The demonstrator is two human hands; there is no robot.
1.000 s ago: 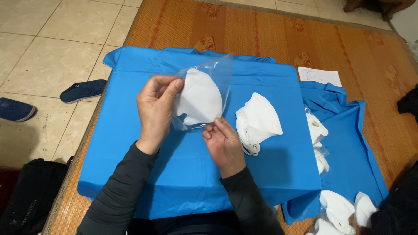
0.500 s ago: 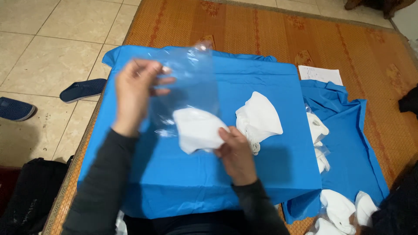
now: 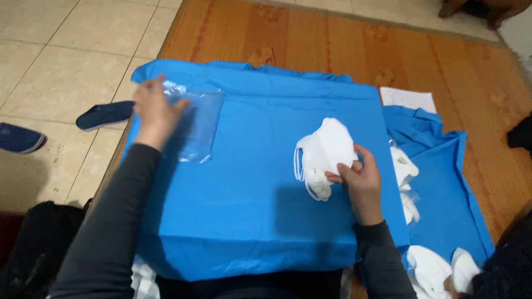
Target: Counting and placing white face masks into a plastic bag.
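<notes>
Two hands work apart over a blue cloth (image 3: pixel 249 221) spread on a woven orange mat (image 3: pixel 310 44). The left hand (image 3: pixel 154 111) lies far out at the cloth's left edge, fingers closed on one end of a clear plastic bag (image 3: pixel 197 133), which rests flat on the cloth. The right hand (image 3: pixel 360 180) pinches the lower edge of a small pile of white masks (image 3: pixel 327 152) near the cloth's right side, thumb on top.

The masks look light, soft and foldable, with thin ear loops (image 3: pixel 302 166) hanging off the left side that could snag; the firmer folded body is the better place to grip, I judge, not the loops. The bag looks thin, limp and slippery, likely to cling or slide, so its open rim is the safest hold.

Counted: one clear bag in hand; the pile seems to hold two or three masks, though the layers are hard to separate. More white masks (image 3: pixel 438 268) lie at lower right on a second blue cloth (image 3: pixel 443 166), at least two, with others bagged along its edge. Two dark shoes (image 3: pixel 105 113) sit on the tiled floor (image 3: pixel 61 72).
</notes>
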